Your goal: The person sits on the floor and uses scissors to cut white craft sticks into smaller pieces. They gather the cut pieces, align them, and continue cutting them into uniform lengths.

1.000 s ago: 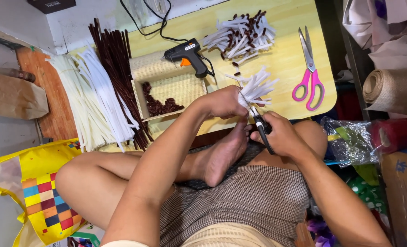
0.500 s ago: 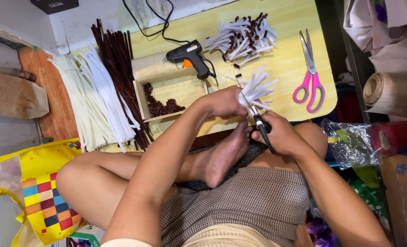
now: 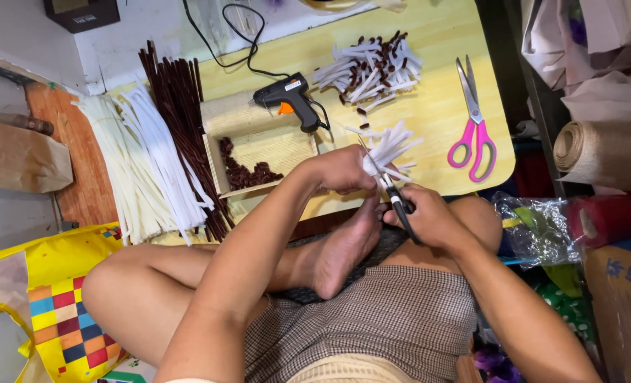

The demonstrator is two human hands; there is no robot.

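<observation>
1. The yellow counter is the biggest thing and carries the craft bits.
2. Long white sticks and dark brown sticks lie side by side at its left end.
3. A wooden tray with small brown pieces sits near the middle, with a black glue gun just above it.
4. Pink scissors lie to the right, away from the hands.
5. The left hand is closed tight around a bunch of white strips, which fan out above it.
6. The right hand is closed on black-handled scissors, whose blades touch the bunch just below the left hand.
</observation>
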